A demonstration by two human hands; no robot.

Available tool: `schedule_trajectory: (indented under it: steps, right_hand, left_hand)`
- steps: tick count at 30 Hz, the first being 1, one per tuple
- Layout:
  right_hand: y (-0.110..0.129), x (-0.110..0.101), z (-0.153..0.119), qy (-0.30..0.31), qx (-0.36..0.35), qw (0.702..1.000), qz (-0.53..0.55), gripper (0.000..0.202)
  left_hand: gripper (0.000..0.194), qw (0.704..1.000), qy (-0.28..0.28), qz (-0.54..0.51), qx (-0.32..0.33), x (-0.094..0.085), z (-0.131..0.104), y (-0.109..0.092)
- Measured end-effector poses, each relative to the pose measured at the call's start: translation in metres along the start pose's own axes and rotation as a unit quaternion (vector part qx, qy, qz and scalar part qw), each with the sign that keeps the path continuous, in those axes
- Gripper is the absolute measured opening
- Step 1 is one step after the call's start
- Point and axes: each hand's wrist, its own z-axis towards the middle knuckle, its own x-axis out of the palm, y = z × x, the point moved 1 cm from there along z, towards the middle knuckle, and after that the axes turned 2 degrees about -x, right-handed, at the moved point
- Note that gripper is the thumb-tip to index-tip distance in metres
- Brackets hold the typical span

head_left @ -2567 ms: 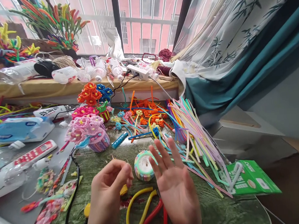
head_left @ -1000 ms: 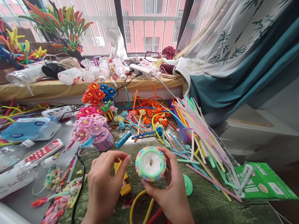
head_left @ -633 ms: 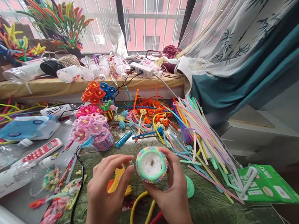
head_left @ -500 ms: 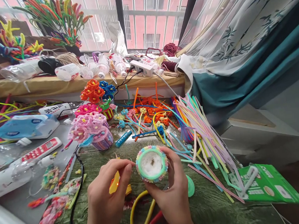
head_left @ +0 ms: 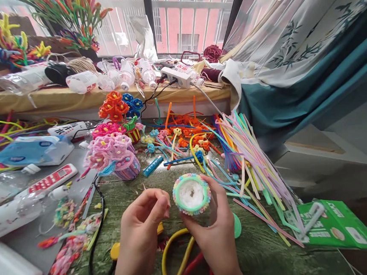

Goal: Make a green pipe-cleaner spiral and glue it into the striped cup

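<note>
A small round pot (head_left: 192, 194) with a pale green rim, a bobbly pastel outside and white stuffing inside is held in my right hand (head_left: 213, 233), its opening turned towards me. My right fingers wrap round its right side and underside. Just left of the pot, not touching it, my left hand (head_left: 143, 226) has its thumb and fingertips pinched together; anything between them is too small to make out. Below the hands lie a yellow loop (head_left: 167, 267) and a red one (head_left: 192, 268). A mint green disc (head_left: 237, 225) shows behind my right wrist.
Pink fluffy flowers (head_left: 110, 152) in a striped pot stand beyond my left hand, near a teal battery (head_left: 153, 166). Pastel pipe cleaners (head_left: 253, 161) spread at the right by a green packet (head_left: 342, 224). A black cable (head_left: 97, 239) and bottles lie left.
My left fingertips have come away from the pot's left edge and closed more tightly. The yellow object behind my left hand is now mostly hidden. The view has shifted slightly.
</note>
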Motion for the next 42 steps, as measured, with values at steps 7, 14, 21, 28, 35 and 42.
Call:
schedule_trajectory:
  steps: [7, 14, 21, 28, 35, 42]
  right_hand:
    - [-0.005, 0.0, -0.001, 0.003, 0.009, 1.0, -0.003, 0.066]
    - [-0.004, 0.001, -0.001, 0.001, -0.005, 1.0, -0.009, 0.062]
    - [0.0, 0.0, 0.002, -0.007, -0.014, 0.999, -0.039, 0.06]
    - [-0.003, 0.0, 0.001, 0.006, 0.008, 1.0, -0.013, 0.063]
    - [0.0, -0.003, 0.002, 0.04, 0.029, 0.999, 0.022, 0.066]
    - [0.001, -0.004, 0.003, 0.035, 0.04, 0.998, 0.039, 0.068]
  left_hand:
    - [0.039, 0.996, 0.038, -0.079, -0.015, 0.006, 0.0, 0.001]
    - [0.033, 0.993, 0.076, -0.087, -0.02, 0.003, 0.001, 0.004]
    - [0.031, 0.997, 0.071, 0.025, 0.016, -0.005, 0.002, 0.011]
    - [0.029, 0.938, -0.023, 0.322, 0.128, -0.015, 0.012, 0.002]
    - [0.043, 0.774, -0.057, 0.547, 0.313, -0.023, 0.022, -0.011]
    - [0.02, 0.77, 0.0, 0.526, 0.361, -0.016, 0.029, -0.015]
